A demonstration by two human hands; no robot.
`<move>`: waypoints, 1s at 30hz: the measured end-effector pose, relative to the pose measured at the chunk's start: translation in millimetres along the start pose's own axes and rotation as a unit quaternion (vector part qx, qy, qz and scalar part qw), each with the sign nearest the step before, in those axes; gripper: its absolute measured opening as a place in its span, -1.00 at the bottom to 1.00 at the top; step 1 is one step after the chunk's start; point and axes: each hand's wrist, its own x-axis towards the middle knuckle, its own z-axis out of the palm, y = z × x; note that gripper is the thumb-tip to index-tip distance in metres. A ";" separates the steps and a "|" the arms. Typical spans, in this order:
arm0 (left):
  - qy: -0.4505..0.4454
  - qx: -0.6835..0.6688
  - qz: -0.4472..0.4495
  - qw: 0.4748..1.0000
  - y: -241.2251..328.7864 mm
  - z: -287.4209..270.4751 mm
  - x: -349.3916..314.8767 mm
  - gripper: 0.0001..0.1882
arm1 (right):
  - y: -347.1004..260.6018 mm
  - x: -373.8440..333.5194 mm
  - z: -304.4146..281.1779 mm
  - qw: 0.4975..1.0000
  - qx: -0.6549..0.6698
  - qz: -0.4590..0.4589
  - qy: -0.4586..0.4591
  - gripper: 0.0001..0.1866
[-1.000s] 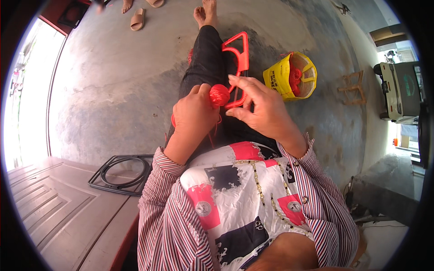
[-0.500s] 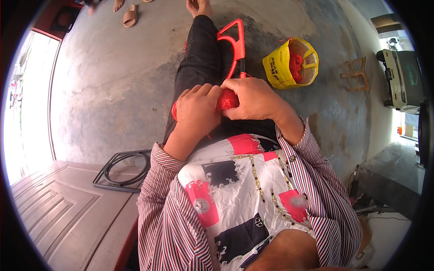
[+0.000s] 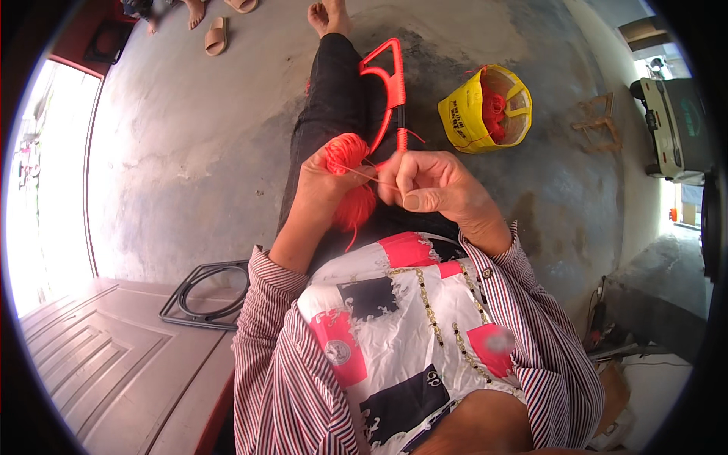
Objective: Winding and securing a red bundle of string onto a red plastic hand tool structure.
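My left hand (image 3: 317,186) is closed around a bundle of red cord (image 3: 353,209), which bulges out above and below the fingers. A loose tail hangs from its lower end. One thin red strand (image 3: 364,176) runs from the bundle across to my right hand (image 3: 440,182), whose thumb and curled fingers pinch it. Just beyond the hands, a frame (image 3: 396,89) rests by my legs. Red cord wraps much of it, and a black stretch shows bare above a short wrapped part near my right hand.
A yellow bag (image 3: 464,121) holding red cord stands on the concrete floor to the right. A black frame with a ring (image 3: 199,318) lies on a panelled surface (image 3: 91,356) at left. A small wooden stool (image 3: 599,125) and a sandal (image 3: 216,36) are farther off. Another person's foot shows at the top left.
My hands have moved apart. The left has turned upward with the cord bundle, exposing more of it. The right has let go of the bundle and now draws out a strand.
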 end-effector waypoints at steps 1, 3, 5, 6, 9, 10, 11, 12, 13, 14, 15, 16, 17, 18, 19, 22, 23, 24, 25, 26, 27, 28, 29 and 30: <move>-0.011 -0.057 -0.040 0.998 0.2 1.3 -0.5 -0.71 | 3.6 0.3 0.3 1.000 0.006 -0.018 0.002 -0.86; -0.021 -0.079 -0.031 0.996 0.1 4.5 -1.8 -0.70 | 10.2 1.1 -1.9 0.998 -0.032 -0.019 0.042 -0.87; -0.027 -0.091 -0.060 0.994 0.1 7.3 -4.7 -0.70 | 14.1 0.4 -7.4 0.992 -0.002 0.072 0.104 -0.88; -0.021 -0.088 -0.063 0.994 0.8 8.1 -6.5 -0.70 | 17.1 3.3 -11.0 0.984 0.018 0.090 0.154 -0.87; -0.036 -0.021 -0.026 0.999 4.2 8.5 -10.5 -0.70 | 25.3 7.9 -19.8 0.960 0.045 0.131 0.245 -0.83; -0.060 -0.030 -0.027 0.997 6.3 7.9 -11.2 -0.69 | 28.2 8.7 -21.9 0.954 0.092 0.145 0.245 -0.82; -0.086 -0.039 -0.027 0.995 8.1 7.3 -12.1 -0.67 | 31.9 9.7 -23.0 0.945 0.136 0.162 0.250 -0.81; -0.086 -0.036 -0.030 0.995 9.5 7.6 -12.6 -0.67 | 35.1 10.6 -24.5 0.946 0.139 0.157 0.246 -0.81; -0.097 -0.023 -0.008 0.995 11.2 7.2 -13.1 -0.64 | 38.3 11.7 -25.6 0.934 0.185 0.186 0.243 -0.81; -0.109 -0.009 0.012 0.994 11.7 8.3 -14.1 -0.61 | 41.0 12.9 -26.6 0.921 0.236 0.206 0.234 -0.80; -0.111 -0.008 0.011 0.994 12.4 9.0 -14.5 -0.61 | 42.5 14.7 -28.1 0.917 0.233 0.213 0.242 -0.80; -0.111 0.050 0.049 0.991 12.7 10.0 -16.0 -0.62 | 43.5 17.1 -29.0 0.915 0.270 0.217 0.205 -0.79; -0.117 0.115 0.081 0.983 12.4 11.6 -17.1 -0.62 | 42.6 19.7 -30.5 0.903 0.296 0.234 0.207 -0.77; -0.114 0.108 0.084 0.984 13.2 11.8 -17.4 -0.62 | 41.2 22.6 -30.9 0.910 0.308 0.218 0.170 -0.77; -0.134 0.196 0.125 0.963 13.2 12.9 -17.9 -0.61 | 38.9 25.7 -30.3 0.919 0.291 0.199 0.179 -0.77; -0.159 0.347 0.189 0.905 12.7 16.2 -16.5 -0.60 | 23.9 31.1 -27.3 0.950 0.182 0.163 0.195 -0.83; -0.158 0.411 0.210 0.873 12.6 16.9 -15.7 -0.59 | 17.5 31.4 -25.9 0.957 0.084 0.153 0.231 -0.88; -0.138 0.457 0.220 0.851 11.9 18.3 -15.2 -0.61 | 14.5 30.6 -20.4 0.966 -0.051 0.094 0.237 -0.88; -0.140 0.454 0.222 0.852 11.7 18.9 -14.2 -0.61 | 10.3 28.1 -16.9 0.965 -0.058 0.114 0.231 -0.88; -0.123 0.479 0.224 0.840 11.9 18.7 -13.9 -0.62 | 7.5 25.3 -13.3 0.959 -0.185 0.078 0.202 -0.88; -0.117 0.512 0.222 0.822 11.8 18.7 -13.4 -0.62 | 4.6 23.1 -12.4 0.939 -0.307 0.025 0.150 -0.87; -0.119 0.514 0.238 0.815 12.5 17.4 -13.5 -0.64 | 2.5 22.0 -13.3 0.956 -0.245 0.045 0.152 -0.86; -0.113 0.516 0.235 0.816 13.0 16.2 -13.6 -0.64 | 1.2 20.6 -15.2 0.951 -0.245 0.036 0.183 -0.86; -0.126 0.419 0.213 0.873 14.0 13.9 -14.0 -0.63 | 0.2 19.9 -19.3 0.970 -0.108 0.065 0.205 -0.86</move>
